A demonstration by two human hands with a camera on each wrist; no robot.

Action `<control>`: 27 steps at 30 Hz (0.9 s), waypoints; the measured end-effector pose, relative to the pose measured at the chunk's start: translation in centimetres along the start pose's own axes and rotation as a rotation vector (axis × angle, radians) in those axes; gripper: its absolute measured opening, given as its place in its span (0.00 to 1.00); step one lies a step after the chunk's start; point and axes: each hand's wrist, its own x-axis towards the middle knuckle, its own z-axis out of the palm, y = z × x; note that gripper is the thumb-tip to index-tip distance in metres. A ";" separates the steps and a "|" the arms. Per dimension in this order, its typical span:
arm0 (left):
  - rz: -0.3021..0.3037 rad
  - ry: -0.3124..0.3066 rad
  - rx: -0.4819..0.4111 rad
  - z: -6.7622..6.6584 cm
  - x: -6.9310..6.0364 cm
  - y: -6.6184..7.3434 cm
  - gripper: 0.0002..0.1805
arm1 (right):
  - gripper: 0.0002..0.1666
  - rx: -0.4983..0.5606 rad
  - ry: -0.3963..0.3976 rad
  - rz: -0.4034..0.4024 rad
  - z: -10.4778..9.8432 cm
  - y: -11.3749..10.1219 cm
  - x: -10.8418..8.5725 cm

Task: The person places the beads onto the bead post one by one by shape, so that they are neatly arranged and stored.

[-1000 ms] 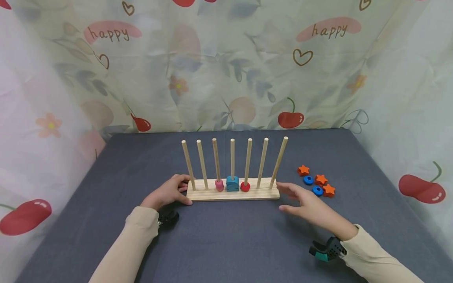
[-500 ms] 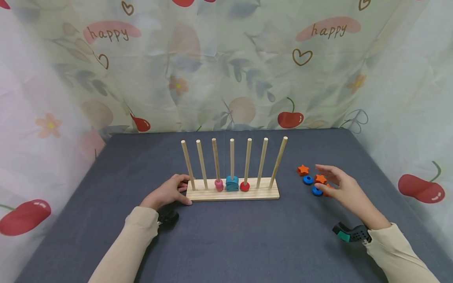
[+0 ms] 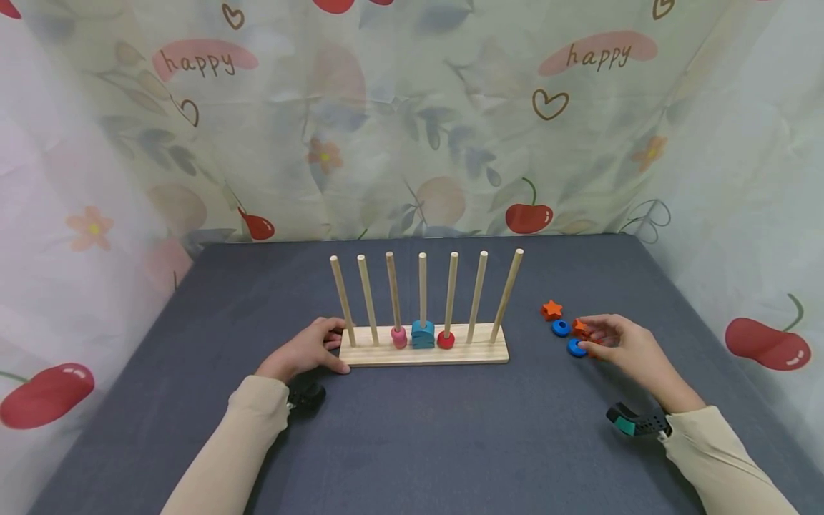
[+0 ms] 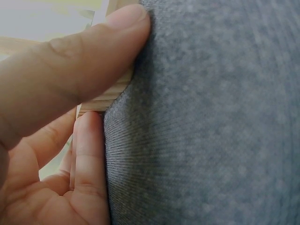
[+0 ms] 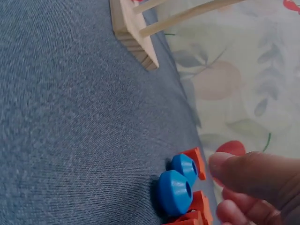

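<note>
My left hand [image 3: 311,348] holds the left end of a wooden peg stand [image 3: 367,355], thumb along the front and fingers at the end and behind. In the left wrist view the thumb [image 4: 89,61] lies across the stand's wood. My right hand [image 3: 627,350] is at the loose pieces on the right, fingers bent and thumb apart, its fingertips by an orange star piece [image 3: 580,328]. The right wrist view shows the thumb [image 5: 253,176] just above the pieces, with nothing visibly pinched. Another orange star [image 3: 596,347] is mostly hidden by this hand.
Two blue rings [image 3: 561,328] and a third orange star [image 3: 551,310] lie beside the right hand. On the stand's pegs sit a pink bead [image 3: 399,337], blue-teal pieces [image 3: 423,335] and a red bead [image 3: 445,340]. A printed curtain [image 3: 386,143] hangs behind the dark table [image 3: 412,436].
My right hand has left the stand's right end, moved right to the loose pieces and come down onto the stars, its fingers closer together. The left hand has stayed on the stand.
</note>
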 end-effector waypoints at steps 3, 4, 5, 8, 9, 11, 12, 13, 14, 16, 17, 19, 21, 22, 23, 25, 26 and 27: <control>0.003 0.002 0.002 0.0 -0.1 0.0 0.45 | 0.28 -0.016 -0.036 -0.005 0.2 0.2 0.3; 0.004 0.002 0.002 -0.1 -0.1 -0.1 0.45 | 0.27 -0.018 -0.048 -0.009 0.3 0.2 0.4; 0.005 0.002 -0.001 -0.1 -0.1 -0.1 0.45 | 0.26 -0.023 -0.059 -0.011 0.3 0.3 0.5; 0.008 0.002 -0.004 -0.1 -0.1 -0.1 0.45 | 0.24 -0.034 -0.084 -0.019 0.5 0.4 0.7; 0.008 0.003 -0.005 -0.1 -0.1 -0.2 0.45 | 0.24 -0.040 -0.089 -0.020 0.5 0.4 0.8; 0.009 0.005 -0.006 -0.2 -0.1 -0.2 0.45 | 0.23 -0.054 -0.098 -0.027 0.6 0.4 1.0; 0.009 0.004 -0.003 -0.2 -0.1 -0.2 0.46 | 0.22 -0.061 -0.104 -0.031 0.7 0.4 1.1; 0.008 0.005 -0.003 -0.2 -0.1 -0.2 0.46 | 0.22 -0.067 -0.110 -0.034 0.7 0.4 1.2; 0.007 0.006 -0.002 -0.2 -0.1 -0.2 0.46 | 0.22 -0.073 -0.115 -0.038 0.7 0.4 1.3; 0.003 0.006 -0.001 -0.2 -0.2 -0.2 0.46 | 0.21 -0.085 -0.124 -0.043 0.8 0.4 1.5; 0.002 0.005 -0.001 -0.2 -0.2 -0.2 0.46 | 0.21 -0.089 -0.129 -0.042 0.9 0.4 1.5; 0.002 0.004 -0.004 -0.2 -0.1 -0.2 0.46 | 0.20 -0.102 -0.134 -0.037 0.9 0.3 1.6; 0.006 -0.001 -0.007 -0.1 -0.1 -0.2 0.46 | 0.20 -0.112 -0.137 -0.034 0.9 0.3 1.6; 0.008 -0.002 -0.008 -0.1 -0.1 -0.2 0.46 | 0.20 -0.116 -0.138 -0.033 0.9 0.3 1.6; 0.009 -0.003 -0.008 -0.1 -0.1 -0.2 0.46 | 0.19 -0.117 -0.138 -0.031 0.9 0.3 1.6; 0.008 -0.001 -0.014 0.0 0.0 -0.2 0.46 | 0.19 -0.117 -0.140 -0.032 0.9 0.3 1.6; 0.005 -0.001 -0.016 0.0 0.0 -0.1 0.46 | 0.19 -0.117 -0.139 -0.032 0.8 0.3 1.6; 0.003 0.000 -0.017 0.1 0.0 -0.1 0.46 | 0.19 -0.114 -0.141 -0.028 0.8 0.3 1.5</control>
